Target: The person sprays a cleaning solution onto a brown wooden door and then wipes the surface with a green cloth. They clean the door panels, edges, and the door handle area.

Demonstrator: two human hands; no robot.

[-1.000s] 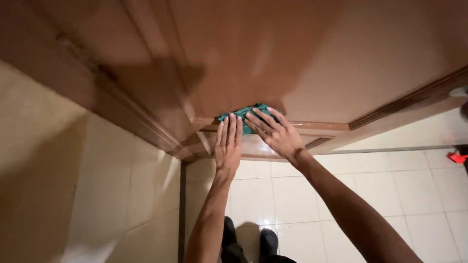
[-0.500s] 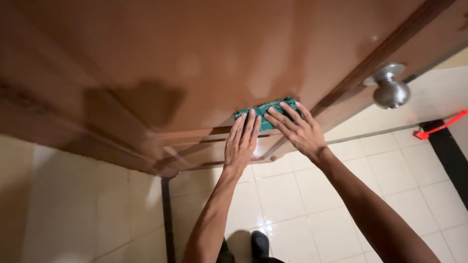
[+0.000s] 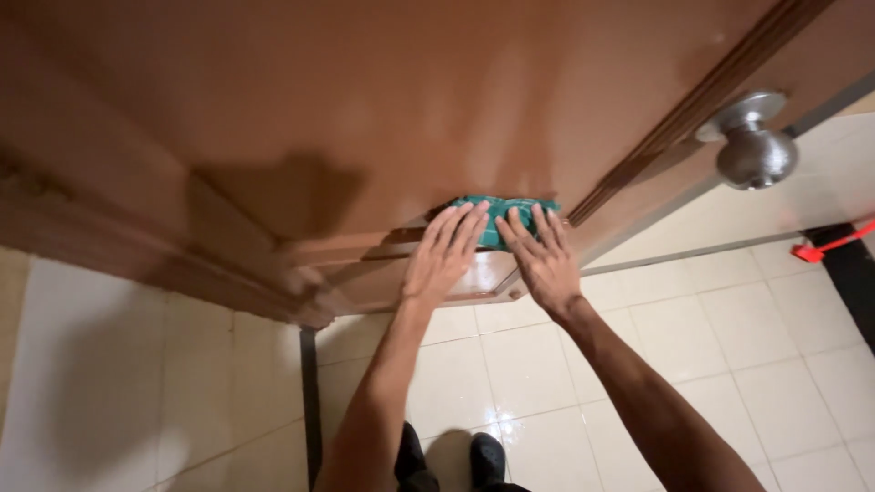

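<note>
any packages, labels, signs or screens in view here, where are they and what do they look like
None in view. Only a brown wooden door with a round silver knob, a green cloth under the left hand and right hand, and a pale tiled floor.

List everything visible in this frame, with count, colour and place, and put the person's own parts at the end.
cloth: one, green, pressed flat against the lower part of the door under both hands
door: one, brown wood with raised moulding, fills the upper frame
door knob: one, silver metal, at the door's right edge
floor: pale glossy tiles with a dark strip at the left, below the door
red object: one, on the floor at the far right, too small to identify
shoes: two, dark, bottom centre on the tiles
left hand: one, fingers spread flat, fingertips on the cloth
right hand: one, fingers spread flat, fingertips on the cloth
</note>
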